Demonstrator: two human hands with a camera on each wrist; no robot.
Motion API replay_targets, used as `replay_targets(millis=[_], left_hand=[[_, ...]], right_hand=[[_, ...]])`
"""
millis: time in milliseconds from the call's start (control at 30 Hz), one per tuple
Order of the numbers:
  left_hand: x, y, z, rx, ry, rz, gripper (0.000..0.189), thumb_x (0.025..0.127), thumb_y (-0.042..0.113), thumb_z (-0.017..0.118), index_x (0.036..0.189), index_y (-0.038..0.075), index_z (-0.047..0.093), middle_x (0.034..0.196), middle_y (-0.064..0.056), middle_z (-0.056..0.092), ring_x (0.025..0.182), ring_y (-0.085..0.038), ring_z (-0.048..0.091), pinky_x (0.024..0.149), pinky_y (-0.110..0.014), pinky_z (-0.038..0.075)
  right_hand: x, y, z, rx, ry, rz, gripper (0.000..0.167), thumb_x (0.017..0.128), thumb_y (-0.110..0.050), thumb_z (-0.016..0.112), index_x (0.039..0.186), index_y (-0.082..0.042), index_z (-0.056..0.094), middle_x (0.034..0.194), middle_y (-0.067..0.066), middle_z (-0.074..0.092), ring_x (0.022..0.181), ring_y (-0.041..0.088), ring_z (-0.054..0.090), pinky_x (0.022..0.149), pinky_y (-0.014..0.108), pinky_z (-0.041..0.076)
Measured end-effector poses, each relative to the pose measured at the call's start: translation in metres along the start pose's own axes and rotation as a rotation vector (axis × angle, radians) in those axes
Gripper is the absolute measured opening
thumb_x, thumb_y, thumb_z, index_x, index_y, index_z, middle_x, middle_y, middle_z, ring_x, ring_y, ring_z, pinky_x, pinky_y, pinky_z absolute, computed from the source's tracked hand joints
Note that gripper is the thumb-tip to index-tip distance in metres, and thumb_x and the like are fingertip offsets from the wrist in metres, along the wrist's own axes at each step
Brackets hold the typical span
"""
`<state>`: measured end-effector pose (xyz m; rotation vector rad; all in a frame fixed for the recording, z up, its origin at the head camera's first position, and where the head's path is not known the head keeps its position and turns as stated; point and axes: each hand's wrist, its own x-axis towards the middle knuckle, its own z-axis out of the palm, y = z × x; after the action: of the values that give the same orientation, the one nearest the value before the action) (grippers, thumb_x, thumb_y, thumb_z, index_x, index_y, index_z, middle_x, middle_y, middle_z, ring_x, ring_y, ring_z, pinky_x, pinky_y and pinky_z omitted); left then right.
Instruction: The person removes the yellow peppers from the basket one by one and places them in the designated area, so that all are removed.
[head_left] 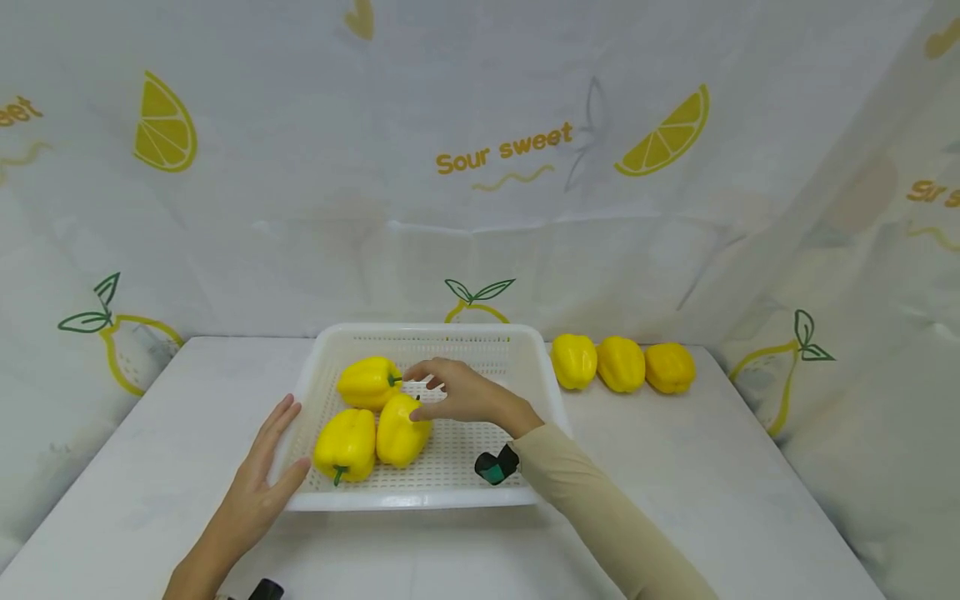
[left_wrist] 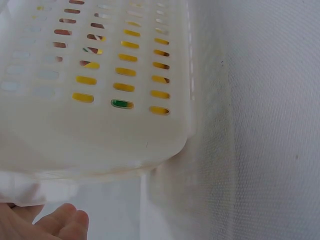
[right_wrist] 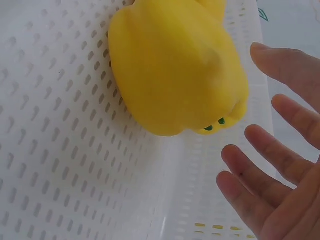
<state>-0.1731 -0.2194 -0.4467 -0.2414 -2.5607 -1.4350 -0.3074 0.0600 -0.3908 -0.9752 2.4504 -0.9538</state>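
A white slotted basket [head_left: 420,500] holds three yellow bell peppers: one at the back [head_left: 366,382], one at the front left [head_left: 345,444] and one beside it [head_left: 399,437]. My right hand [head_left: 465,393] hovers inside the basket over the right-hand pepper, fingers loosely spread. In the right wrist view those fingers [right_wrist: 270,145] stand apart from a pepper [right_wrist: 175,70], with nothing between them. At the basket's left side, my left hand [head_left: 258,477] rests along the rim with extended fingers and the thumb near the front corner. The left wrist view catches its fingertips [left_wrist: 62,220] below the rim.
Three more yellow bell peppers, a left [head_left: 574,362], a middle [head_left: 621,364] and a right one [head_left: 670,367], line up on the white table [head_left: 675,475] right of the basket. A lemon-printed curtain [head_left: 315,192] hangs behind and along the sides.
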Motion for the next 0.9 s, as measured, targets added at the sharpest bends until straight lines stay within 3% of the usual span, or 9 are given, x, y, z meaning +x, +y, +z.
replay_targets(millis=[233,467,700,900], left_hand=[[0.0002,0.0002,0.0,-0.009,-0.006,-0.006,0.071,0.095,0.012,0.058,0.157,0.009,0.024,0.167,-0.014,0.009,0.154,-0.032,0.005,0.116,-0.07,0.008],[-0.0001,0.0005,0.0,-0.01,-0.002,0.006,0.07,0.095,0.012,0.057,0.157,0.009,0.024,0.167,-0.013,0.009,0.155,-0.027,0.004,0.117,-0.067,0.006],[0.0006,0.0011,-0.0007,-0.008,-0.007,0.005,0.071,0.095,0.012,0.058,0.157,0.009,0.024,0.167,-0.014,0.009,0.154,-0.032,0.004,0.115,-0.072,0.009],[0.0002,-0.0006,-0.0012,-0.01,-0.01,0.007,0.071,0.096,0.012,0.058,0.157,0.01,0.023,0.167,-0.016,0.009,0.155,-0.023,0.003,0.114,-0.072,0.009]], right_hand=[[0.0016,0.005,0.0047,-0.036,-0.058,0.049,0.056,0.088,-0.027,0.075,0.139,-0.017,0.054,0.142,0.0,0.054,0.124,0.025,0.056,0.106,0.041,0.048],[0.0003,0.0076,0.0069,-0.034,-0.102,0.076,0.057,0.088,-0.028,0.076,0.14,-0.021,0.053,0.14,0.004,0.055,0.123,0.027,0.057,0.104,0.041,0.049],[-0.0001,0.0088,0.0085,-0.014,-0.13,0.114,0.061,0.087,-0.032,0.076,0.143,-0.025,0.05,0.138,0.006,0.057,0.121,0.027,0.058,0.101,0.043,0.05],[0.0,0.0104,0.0107,0.007,-0.162,0.149,0.066,0.087,-0.034,0.076,0.146,-0.03,0.045,0.137,0.007,0.057,0.119,0.025,0.059,0.1,0.041,0.051]])
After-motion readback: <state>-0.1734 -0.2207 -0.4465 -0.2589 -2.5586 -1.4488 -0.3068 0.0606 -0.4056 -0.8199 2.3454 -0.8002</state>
